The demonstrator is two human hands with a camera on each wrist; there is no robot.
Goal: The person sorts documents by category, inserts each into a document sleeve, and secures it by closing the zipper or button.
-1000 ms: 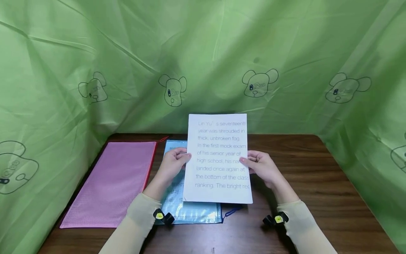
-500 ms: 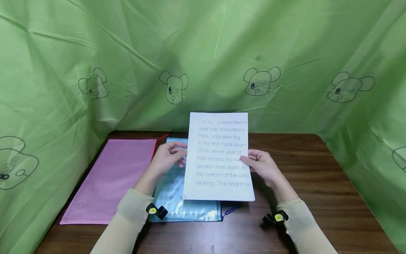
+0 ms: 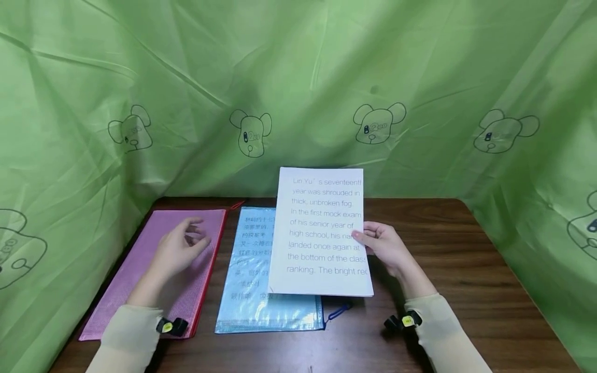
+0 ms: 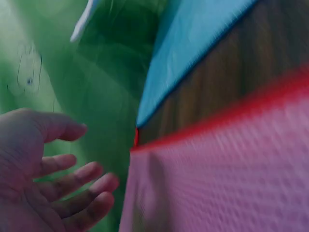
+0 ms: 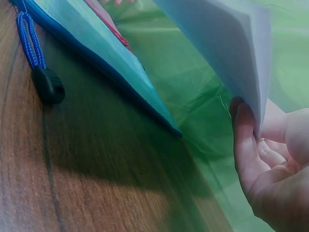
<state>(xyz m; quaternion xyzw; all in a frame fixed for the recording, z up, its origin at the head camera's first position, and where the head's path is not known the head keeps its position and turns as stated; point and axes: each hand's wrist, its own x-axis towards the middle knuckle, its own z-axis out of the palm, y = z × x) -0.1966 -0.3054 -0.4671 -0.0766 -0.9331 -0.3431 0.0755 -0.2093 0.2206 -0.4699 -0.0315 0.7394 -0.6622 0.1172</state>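
My right hand [image 3: 384, 246] pinches a stack of printed paper [image 3: 322, 233] by its right edge, thumb in front and fingers behind. In the right wrist view the paper [image 5: 241, 53] is raised off the table, several sheets thick. Beneath it lies a blue zipper file bag [image 3: 247, 264] with printed text showing through, partly covered by the paper. Over a pink zipper file bag [image 3: 135, 264] with a red zipper edge hovers my left hand [image 3: 179, 246], its fingers loosely bent and holding nothing. The left wrist view shows that hand [image 4: 53, 174] apart from the pink bag [image 4: 231, 179].
The dark wooden table [image 3: 448, 259] extends to the right of the paper. A green curtain [image 3: 308, 77] with printed bear faces encloses the back and sides. A blue zipper pull cord [image 3: 338, 312] sticks out at the blue bag's lower right corner.
My left hand has let go of the paper's left edge and moved left, from above the blue bag to above the pink one. The right hand still holds the paper in nearly the same place.
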